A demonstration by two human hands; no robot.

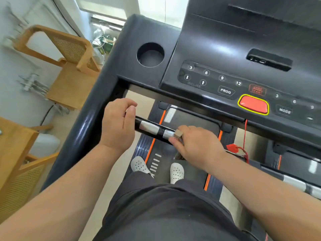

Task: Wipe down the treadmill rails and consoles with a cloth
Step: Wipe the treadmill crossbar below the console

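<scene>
At the bottom centre our white shoes point(176, 172) stand on the belt point(163, 150). Just above them, mid-frame, our left hand point(119, 126) curls round the left end of the bar point(149, 126), thumb on top. Our right hand point(196, 146) clamps a tan cloth point(178, 133) against the bar's silver sensor; most of the cloth is hidden under the fingers. A red clip point(232, 147) hangs just right of that hand. Farther up, the console point(225, 70) fills the upper right, a chair point(69, 49) the upper left.
</scene>
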